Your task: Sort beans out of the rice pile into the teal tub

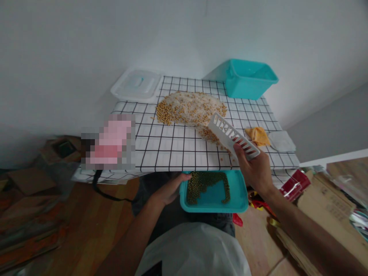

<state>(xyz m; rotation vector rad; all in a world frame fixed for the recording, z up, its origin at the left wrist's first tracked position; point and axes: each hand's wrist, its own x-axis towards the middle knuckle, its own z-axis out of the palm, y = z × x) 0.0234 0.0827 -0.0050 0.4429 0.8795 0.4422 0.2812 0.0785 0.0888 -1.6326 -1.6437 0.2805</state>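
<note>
My left hand (171,189) grips the left rim of a shallow teal tray (212,207), thumb over the edge and other fingers hidden beneath. Small round greenish beans (201,184) lie in the tray, along its left, back and right sides. The tray is held just below the table's front edge. My right hand (255,168) is closed on one end of a white slotted plastic strip (230,132), tilted over the table. Its far end is at a heap of white grains mixed with yellow beans (192,107). A thin trail of the mix (211,136) runs toward the front edge beside the strip.
A teal bin (244,86) stands at the back right, and a clear lidded container (138,84) at the back left. An orange cloth (258,136) and white cloth (281,141) lie at right. Cardboard (324,203) is on the floor. A blurred pink item (112,142) sits front left.
</note>
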